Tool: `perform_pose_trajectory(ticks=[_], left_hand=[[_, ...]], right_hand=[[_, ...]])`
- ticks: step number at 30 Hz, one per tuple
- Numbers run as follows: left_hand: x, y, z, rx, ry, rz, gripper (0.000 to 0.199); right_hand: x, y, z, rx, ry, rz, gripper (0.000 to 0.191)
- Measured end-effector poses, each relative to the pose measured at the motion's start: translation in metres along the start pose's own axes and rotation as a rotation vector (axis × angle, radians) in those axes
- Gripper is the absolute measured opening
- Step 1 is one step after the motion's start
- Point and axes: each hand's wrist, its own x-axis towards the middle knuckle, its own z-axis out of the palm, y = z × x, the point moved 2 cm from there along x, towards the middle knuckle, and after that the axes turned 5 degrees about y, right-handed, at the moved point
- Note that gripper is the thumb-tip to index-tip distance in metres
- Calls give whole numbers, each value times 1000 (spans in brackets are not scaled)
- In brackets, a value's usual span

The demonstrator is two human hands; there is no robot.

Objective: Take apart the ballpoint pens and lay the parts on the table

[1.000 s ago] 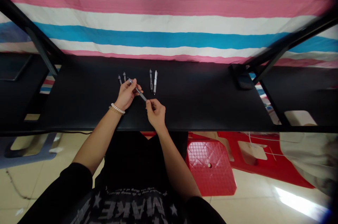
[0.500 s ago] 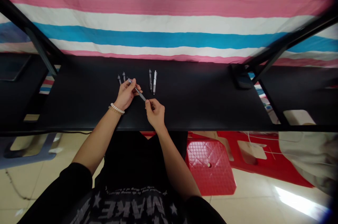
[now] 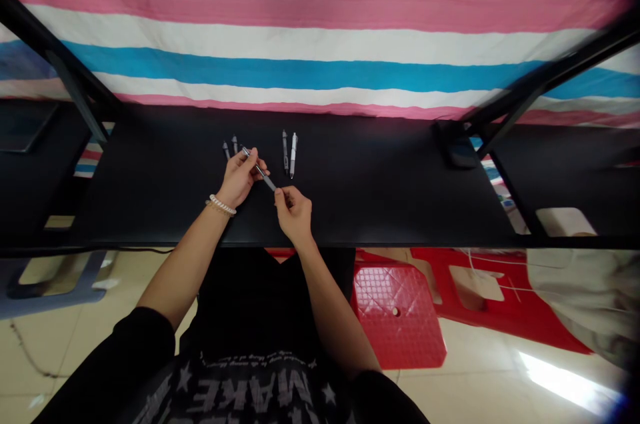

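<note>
A grey pen (image 3: 267, 181) slants between my two hands above the black table (image 3: 380, 197). My left hand (image 3: 243, 174), with a white beaded bracelet at its wrist, pinches the pen's upper part. The lower end sits between the thumb and fingers of my right hand (image 3: 294, 209), which hide its tip. Just beyond my left hand lie two dark pens (image 3: 226, 149) (image 3: 235, 143), partly covered by it. Farther right, a dark pen (image 3: 285, 152) and a white pen (image 3: 293, 155) lie side by side.
A black object (image 3: 459, 147) stands at the table's back right, by a metal post. Striped cloth (image 3: 300, 74) hangs behind the table. Below the front edge are a red stool (image 3: 400, 317) and, at far left, a blue-grey stool (image 3: 83, 287).
</note>
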Motion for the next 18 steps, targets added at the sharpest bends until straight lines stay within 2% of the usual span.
perform_pose_trajectory(ticks=[18], left_hand=[[-1,1,1,-1,6,-3,39]], right_hand=[[0,-1,0,2,-7,-14,31]])
